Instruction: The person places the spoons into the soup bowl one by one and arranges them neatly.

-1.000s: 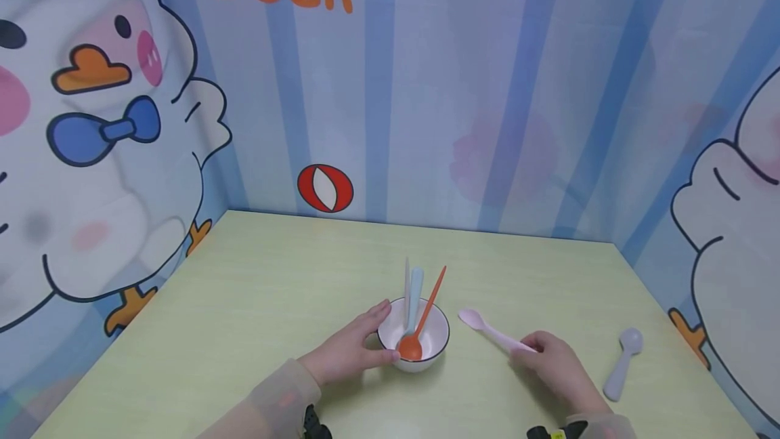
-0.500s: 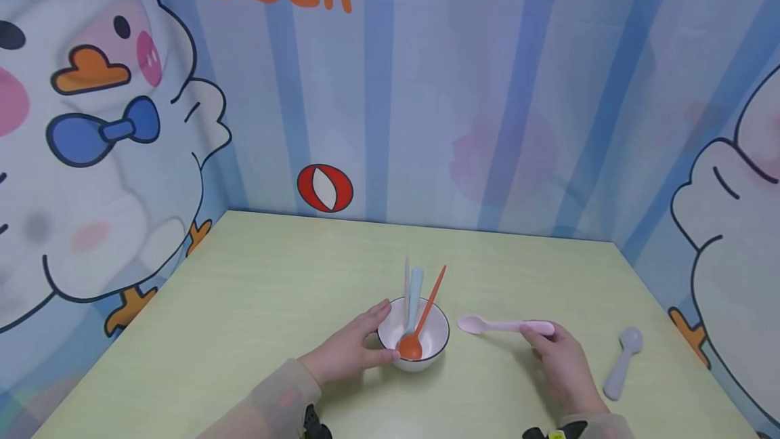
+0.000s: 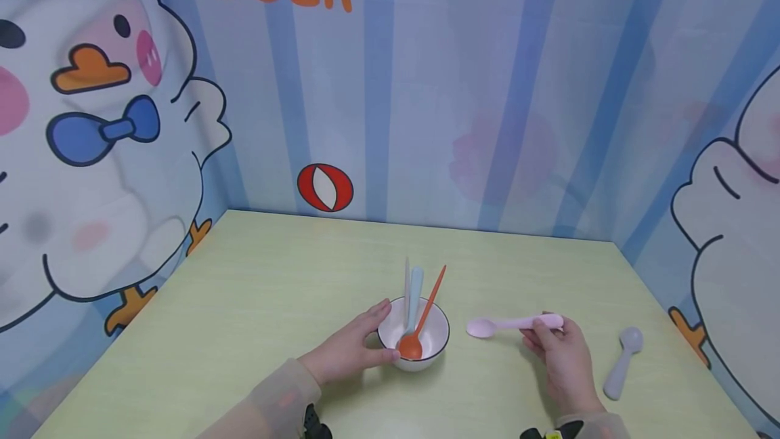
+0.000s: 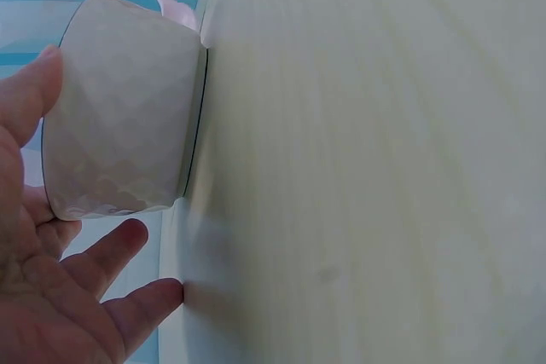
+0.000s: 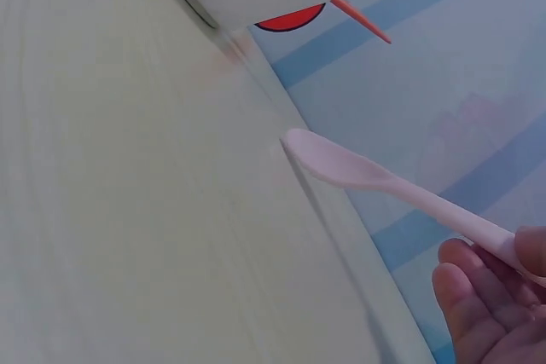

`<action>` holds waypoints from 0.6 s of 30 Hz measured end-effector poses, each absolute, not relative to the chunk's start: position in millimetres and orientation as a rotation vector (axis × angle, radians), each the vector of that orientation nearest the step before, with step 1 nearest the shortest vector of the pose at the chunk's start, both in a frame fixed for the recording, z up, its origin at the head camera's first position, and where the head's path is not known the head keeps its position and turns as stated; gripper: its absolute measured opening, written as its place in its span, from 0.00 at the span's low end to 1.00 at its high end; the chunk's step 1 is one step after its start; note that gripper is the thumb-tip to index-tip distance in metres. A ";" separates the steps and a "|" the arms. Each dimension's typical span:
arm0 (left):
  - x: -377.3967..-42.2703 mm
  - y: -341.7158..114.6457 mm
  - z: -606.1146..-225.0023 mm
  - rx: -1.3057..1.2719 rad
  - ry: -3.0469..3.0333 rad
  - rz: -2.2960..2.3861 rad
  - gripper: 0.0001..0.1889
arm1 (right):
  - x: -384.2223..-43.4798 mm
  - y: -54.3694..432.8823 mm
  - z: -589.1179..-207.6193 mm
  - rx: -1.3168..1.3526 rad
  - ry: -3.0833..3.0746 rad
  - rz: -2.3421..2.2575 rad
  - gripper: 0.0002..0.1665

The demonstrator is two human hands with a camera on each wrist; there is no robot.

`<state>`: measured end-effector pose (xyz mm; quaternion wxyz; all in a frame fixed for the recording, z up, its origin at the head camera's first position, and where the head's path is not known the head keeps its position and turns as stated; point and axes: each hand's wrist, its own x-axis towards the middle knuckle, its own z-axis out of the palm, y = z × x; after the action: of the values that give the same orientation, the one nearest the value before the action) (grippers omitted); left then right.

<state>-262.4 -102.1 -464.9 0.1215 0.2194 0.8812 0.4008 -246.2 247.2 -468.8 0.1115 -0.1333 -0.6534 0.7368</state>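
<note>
A white bowl [image 3: 437, 339] with a dark rim stands mid-table, held at its left side by my left hand [image 3: 349, 349]. One fingertip is at the far rim and the thumb at the near rim. In the bowl lean an orange spoon [image 3: 410, 347], a light blue handle [image 3: 416, 288] and a thin pale handle [image 3: 407, 280]. My right hand [image 3: 565, 363] pinches a pink spoon [image 5: 341, 164] by the handle between thumb and fingers. Its scoop points left toward the bowl, close over the table in the right wrist view.
A lavender spoon [image 3: 619, 372] lies on the table to the right of my right hand. The pale yellow table [image 3: 292, 269] meets a blue striped backdrop [image 3: 420, 87] with duck prints at its back and sides.
The pink spoon has turned from slanting to nearly level across the view and shifted slightly right, while my right hand changed its grip on the handle. The left hand and bowl stay put.
</note>
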 end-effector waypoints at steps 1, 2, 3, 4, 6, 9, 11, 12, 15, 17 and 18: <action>-262.3 -102.1 -464.7 0.640 2.572 1.170 0.48 | -246.9 246.8 -468.8 -0.411 -1.897 2.154 0.25; -262.2 -102.0 -464.5 0.639 2.571 1.171 0.48 | -247.6 246.7 -469.0 -0.423 -1.882 2.142 0.26; -262.1 -102.0 -464.1 0.637 2.569 1.172 0.48 | -248.5 246.8 -469.4 -0.438 -1.864 2.134 0.27; -261.9 -101.9 -463.8 0.634 2.566 1.174 0.48 | -248.9 246.7 -469.6 -0.456 -1.848 2.124 0.27; -261.8 -101.7 -463.3 0.630 2.561 1.176 0.48 | -249.7 246.9 -470.0 -0.484 -1.826 2.101 0.29; -261.8 -101.9 -463.2 0.628 2.559 1.177 0.48 | -250.5 247.1 -469.9 -0.523 -1.818 2.062 0.30; -261.9 -102.0 -463.4 0.626 2.561 1.175 0.48 | -250.7 246.8 -468.9 -0.541 -1.811 2.053 0.30; -262.0 -102.0 -463.5 0.626 2.563 1.173 0.48 | -250.7 246.4 -468.2 -0.546 -1.806 2.052 0.30; -262.2 -101.9 -463.8 0.622 2.567 1.169 0.48 | -250.6 244.9 -465.8 -0.552 -1.791 2.073 0.25; -262.1 -101.9 -463.6 0.619 2.567 1.168 0.48 | -250.4 243.7 -464.1 -0.555 -1.779 2.100 0.22; -262.0 -101.8 -463.5 0.618 2.567 1.169 0.48 | -250.2 243.3 -463.5 -0.551 -1.777 2.111 0.21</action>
<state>-262.0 -101.8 -463.5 0.1268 0.2122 0.8818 0.4016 -250.2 243.3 -463.5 0.1631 -0.1932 -0.6231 0.7401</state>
